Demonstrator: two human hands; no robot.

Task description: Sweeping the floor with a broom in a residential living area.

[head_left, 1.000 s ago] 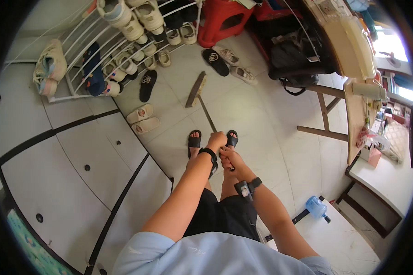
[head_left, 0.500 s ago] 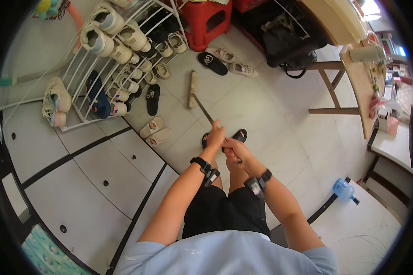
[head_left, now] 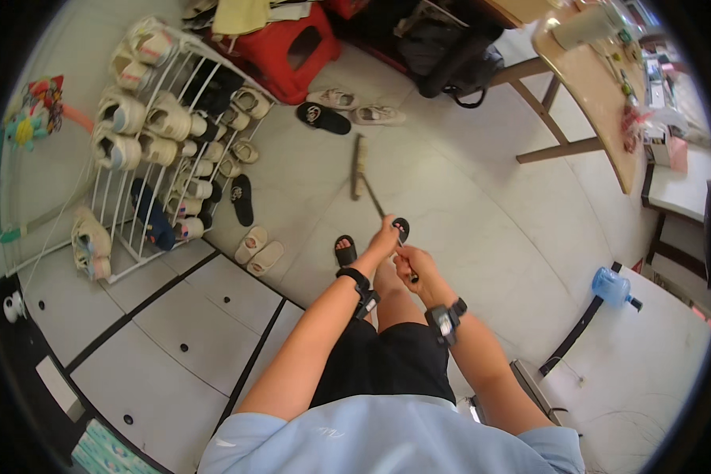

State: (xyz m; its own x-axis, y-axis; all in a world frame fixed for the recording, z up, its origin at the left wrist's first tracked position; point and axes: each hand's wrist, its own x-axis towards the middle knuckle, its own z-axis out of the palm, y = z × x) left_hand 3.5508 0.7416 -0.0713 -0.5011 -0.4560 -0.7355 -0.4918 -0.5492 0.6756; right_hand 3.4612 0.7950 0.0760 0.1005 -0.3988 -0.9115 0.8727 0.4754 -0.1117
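Observation:
Both of my hands are wrapped round the dark handle of a broom point(head_left: 375, 197). My left hand point(head_left: 384, 240) grips farther along the handle, and my right hand point(head_left: 415, 265) is closed round its near end. The broom's narrow beige head point(head_left: 360, 163) is down on the pale tiled floor, ahead of my feet in black sandals point(head_left: 345, 251). A black slipper point(head_left: 324, 118) and a pair of light shoes point(head_left: 378, 115) lie just beyond the head. Each wrist carries a black strapped device.
A white wire rack point(head_left: 124, 246) full of shoes stands at left, with beige slippers point(head_left: 265, 257) and a black slipper point(head_left: 242, 200) beside it. Grey-white cabinets point(head_left: 166, 332) run along my left. Ahead are a red stool point(head_left: 321, 51) and a black bag point(head_left: 450, 63); a wooden table point(head_left: 577, 71) stands at right.
The view has turned, so the rack and stool sit farther left. The broom head has moved to the right in the picture. My feet have changed position, and both hands still hold the handle.

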